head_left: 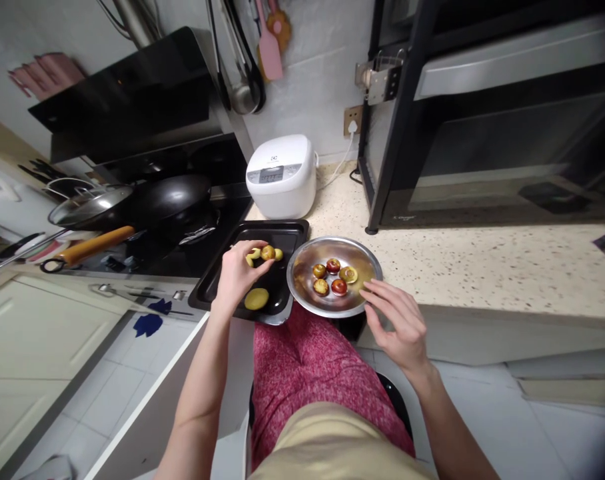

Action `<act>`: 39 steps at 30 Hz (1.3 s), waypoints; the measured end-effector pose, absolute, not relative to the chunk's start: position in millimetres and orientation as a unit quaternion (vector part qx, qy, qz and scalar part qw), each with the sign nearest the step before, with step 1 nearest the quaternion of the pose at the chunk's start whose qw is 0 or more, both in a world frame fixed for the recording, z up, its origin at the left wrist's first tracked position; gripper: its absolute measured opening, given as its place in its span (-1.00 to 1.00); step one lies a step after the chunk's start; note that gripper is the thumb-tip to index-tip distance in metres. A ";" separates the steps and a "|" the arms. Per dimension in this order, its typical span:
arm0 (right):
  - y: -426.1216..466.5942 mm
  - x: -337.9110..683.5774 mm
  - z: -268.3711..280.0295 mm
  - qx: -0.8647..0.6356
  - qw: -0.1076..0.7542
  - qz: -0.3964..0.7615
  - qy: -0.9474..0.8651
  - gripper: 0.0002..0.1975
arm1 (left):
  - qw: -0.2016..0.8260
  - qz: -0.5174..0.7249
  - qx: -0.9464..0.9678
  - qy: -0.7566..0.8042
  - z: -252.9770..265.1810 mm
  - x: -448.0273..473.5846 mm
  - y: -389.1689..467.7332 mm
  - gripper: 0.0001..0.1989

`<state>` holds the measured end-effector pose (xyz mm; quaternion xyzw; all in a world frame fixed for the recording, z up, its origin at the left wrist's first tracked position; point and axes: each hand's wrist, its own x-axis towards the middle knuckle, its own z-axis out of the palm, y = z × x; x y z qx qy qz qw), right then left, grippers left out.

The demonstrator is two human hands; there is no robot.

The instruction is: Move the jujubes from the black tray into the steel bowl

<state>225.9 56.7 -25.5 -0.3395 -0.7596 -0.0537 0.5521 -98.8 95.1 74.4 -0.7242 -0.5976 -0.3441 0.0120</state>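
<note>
My left hand [236,275] is over the black baking tray [281,303], with a small round yellow-brown fruit [268,253] pinched between thumb and fingers. Pale yellow pieces [253,254] show beside those fingers, partly hidden by them. Nearer me in the tray lies a flat yellow-green oval piece [256,299]. To the right, a shiny metal bowl [302,257] holds several small round fruits, some red [339,287] and some yellow-brown [320,287]. My right hand [397,320] has its fingers stretched out at the bowl's right rim and holds nothing.
Behind the tray stands a white rice cooker [282,177]. Left is a stove with a dark wok [170,197] and a wooden pan handle [97,245] jutting forward. A black rack with an oven [507,147] rises at right. The speckled counter [457,260] runs along below it.
</note>
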 end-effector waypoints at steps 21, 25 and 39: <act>40.6 227.8 -26.7 -0.340 0.562 -0.025 -0.753 -0.62 | -0.040 -0.100 -0.846 -0.523 62.0 6.3 115.1 -0.66; 37.7 224.8 -26.4 -0.338 0.561 -0.017 -0.756 -0.62 | -0.023 -0.081 -0.849 -0.521 59.3 9.3 117.1 -0.71; 36.2 225.4 -27.5 -0.339 0.548 -0.021 -0.765 -0.61 | -0.061 -0.185 -0.836 -0.512 63.7 -9.3 103.1 -0.80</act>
